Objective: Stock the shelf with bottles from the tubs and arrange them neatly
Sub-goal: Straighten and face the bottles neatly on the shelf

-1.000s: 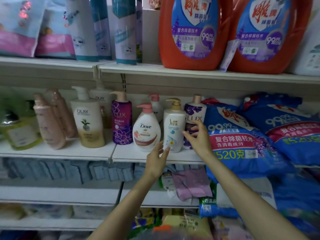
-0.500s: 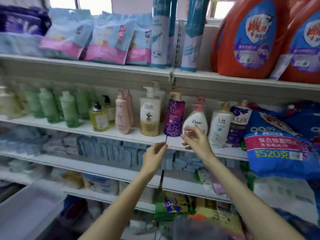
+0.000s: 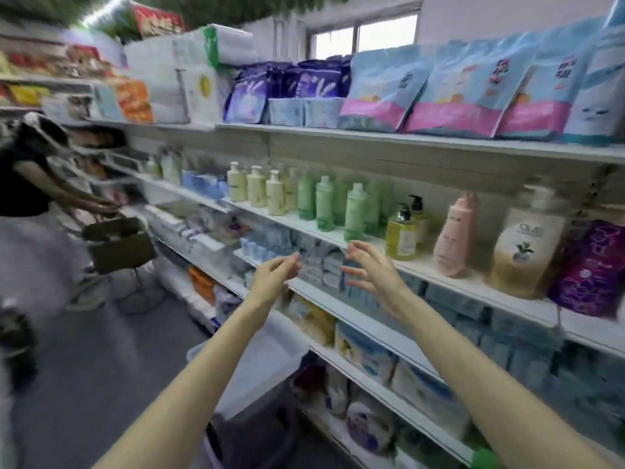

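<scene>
White metal shelf (image 3: 449, 277) carries the bottles: green bottles (image 3: 354, 211) toward its left, a pink bottle (image 3: 456, 235) further right. Below its front edge sits a clear tub (image 3: 267, 360). Left hand (image 3: 274, 279) and right hand (image 3: 375, 270) hover before the edge, fingers spread, empty.

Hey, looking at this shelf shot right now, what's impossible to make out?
Head view only:
- Tub contents: hidden by the left forearm and blur.
- Purple bottle: cut off by the right edge, label smeared.
- Green bottles: labels too blurred to read.
- Left hand and right hand: empty, nothing grasped.
</scene>
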{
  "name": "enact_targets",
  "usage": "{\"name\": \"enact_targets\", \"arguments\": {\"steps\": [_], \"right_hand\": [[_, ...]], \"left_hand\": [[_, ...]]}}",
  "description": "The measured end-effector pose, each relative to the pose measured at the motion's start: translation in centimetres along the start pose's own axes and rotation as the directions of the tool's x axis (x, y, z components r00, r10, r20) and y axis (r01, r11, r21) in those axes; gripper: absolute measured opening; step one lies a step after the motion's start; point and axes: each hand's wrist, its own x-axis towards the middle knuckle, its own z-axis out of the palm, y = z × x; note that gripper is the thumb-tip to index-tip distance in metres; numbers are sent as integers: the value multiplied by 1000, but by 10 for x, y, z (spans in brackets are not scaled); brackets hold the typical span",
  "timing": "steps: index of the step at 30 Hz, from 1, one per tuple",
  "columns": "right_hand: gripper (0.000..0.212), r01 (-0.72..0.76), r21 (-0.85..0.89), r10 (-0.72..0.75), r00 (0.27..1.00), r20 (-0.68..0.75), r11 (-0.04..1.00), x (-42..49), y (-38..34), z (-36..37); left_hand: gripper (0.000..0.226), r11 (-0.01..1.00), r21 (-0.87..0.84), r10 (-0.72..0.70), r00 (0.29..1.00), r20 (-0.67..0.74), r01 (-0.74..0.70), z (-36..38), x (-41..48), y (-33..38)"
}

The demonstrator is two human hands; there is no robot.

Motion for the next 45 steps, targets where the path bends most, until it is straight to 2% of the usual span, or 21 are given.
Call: {"name": "enact_targets", "arguments": {"steps": [5,11,15,19,21,26,29,31,36,39,41,45], "right_hand": [[12,12,-47,-4,986,165,999,56,10,63],[11,0,-39,12,954,300,999,135,28,126],[24,-29,-23,35,932,362,999,186,41,165],[35,-21,50,1,932,364,999,239,39,205],[40,-81,91,41,925,379,993,259,44,225],[51,-182,68,133,887,443,981,291,71,269],[65,-188,48,147,881,449,981,313,81,301],[62,-178,48,140,891,431,983,330,87,328],[72,-124,56,96,926,365,991,376,97,403],[66,-103,62,79,948,309,993,402,100,452],[61,-122,71,97,954,283,990,408,104,485],[78,-104,17,97,970,222,994,419,105,542]], "left_hand": [[25,995,-83,-59,992,-113,50,-74,27,3],[19,997,-78,-25,970,-241,6,-135,78,-2],[17,991,-128,-69,954,-291,33,-163,115,-11],[10,975,-222,-59,942,-332,-17,-192,150,-12],[10,972,-235,-86,939,-333,6,-208,167,-21],[14,963,-268,-147,905,-398,39,-250,202,-53],[9,964,-265,-156,866,-476,28,-288,223,-70],[9,966,-257,-146,849,-508,12,-320,242,-79],[17,979,-202,-93,900,-427,5,-408,302,-90],[19,993,-120,-38,944,-326,-1,-460,334,-89],[16,995,-87,-62,965,-255,41,-493,350,-88],[10,996,-52,-73,986,-152,65,-545,390,-78]]}}
